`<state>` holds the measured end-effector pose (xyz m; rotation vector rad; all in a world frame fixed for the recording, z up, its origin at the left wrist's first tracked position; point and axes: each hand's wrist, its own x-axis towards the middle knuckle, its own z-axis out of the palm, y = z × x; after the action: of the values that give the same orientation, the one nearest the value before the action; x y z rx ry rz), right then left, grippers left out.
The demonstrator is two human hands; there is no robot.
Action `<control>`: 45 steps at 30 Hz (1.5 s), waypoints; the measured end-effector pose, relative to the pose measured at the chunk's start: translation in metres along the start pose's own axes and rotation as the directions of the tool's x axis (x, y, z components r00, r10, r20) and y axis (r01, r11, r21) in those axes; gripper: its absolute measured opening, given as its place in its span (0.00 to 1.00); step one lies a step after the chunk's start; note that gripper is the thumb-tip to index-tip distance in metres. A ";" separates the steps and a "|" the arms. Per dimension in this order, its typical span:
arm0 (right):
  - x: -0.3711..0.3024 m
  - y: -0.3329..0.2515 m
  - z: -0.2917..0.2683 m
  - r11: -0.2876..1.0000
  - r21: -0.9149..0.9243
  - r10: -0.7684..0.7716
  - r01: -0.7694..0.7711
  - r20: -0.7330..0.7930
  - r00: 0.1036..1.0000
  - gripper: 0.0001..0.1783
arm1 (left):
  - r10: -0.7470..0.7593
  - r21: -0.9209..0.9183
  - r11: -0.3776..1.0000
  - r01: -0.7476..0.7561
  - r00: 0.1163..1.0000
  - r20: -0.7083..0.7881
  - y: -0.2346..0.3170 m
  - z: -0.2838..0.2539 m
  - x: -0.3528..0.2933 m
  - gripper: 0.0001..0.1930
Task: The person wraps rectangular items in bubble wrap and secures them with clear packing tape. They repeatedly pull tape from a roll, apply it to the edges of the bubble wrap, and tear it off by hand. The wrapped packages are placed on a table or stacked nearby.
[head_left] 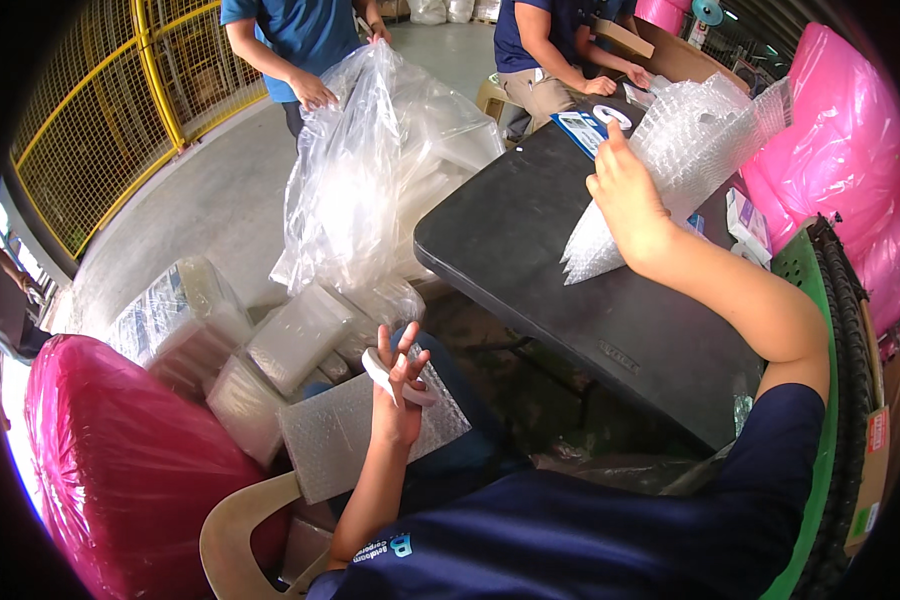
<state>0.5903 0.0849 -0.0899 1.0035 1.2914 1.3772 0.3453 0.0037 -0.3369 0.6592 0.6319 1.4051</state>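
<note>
My left hand [402,392] is raised over my lap with its fingers apart and a white tape roll [380,376] looped round them. Under that hand lies a flat bubble-wrap pouch [330,440]. Stretched over the black table [530,250], my right hand [625,190] has its fingertips at a second white tape roll [612,116]; part of the grip is hidden. Beside and under the right forearm, a stack of bubble-wrap sheets [670,130] lies on the table, next to a blue printed sheet [578,132].
Clear-wrapped packs [305,335] and a large clear plastic bag [360,170] stand left of the table. A person in a blue shirt [300,40] handles the bag; another person sits behind the table. Pink bundles [110,460] rise on both sides. A beige chair [235,540] is close by.
</note>
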 end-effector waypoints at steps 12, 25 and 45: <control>0.017 -0.060 -0.017 0.943 -0.314 -0.097 0.113 0.064 0.993 0.34 | -0.038 -0.045 0.998 0.039 0.999 0.010 -0.011 -0.005 0.001 0.47; 0.037 -0.072 -0.004 0.966 0.258 -0.038 -0.006 0.164 0.986 0.28 | -0.035 -0.155 0.987 0.033 0.999 -0.012 -0.016 -0.012 0.001 0.48; 0.049 0.029 0.087 -0.139 0.971 -0.092 0.193 -0.207 0.974 0.52 | -0.023 -0.174 0.985 0.006 0.995 -0.095 0.000 -0.017 0.002 0.48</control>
<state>0.6619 0.1513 -0.0541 1.6802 2.5245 -0.1944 0.3330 0.0064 -0.3478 0.4494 0.5815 1.4666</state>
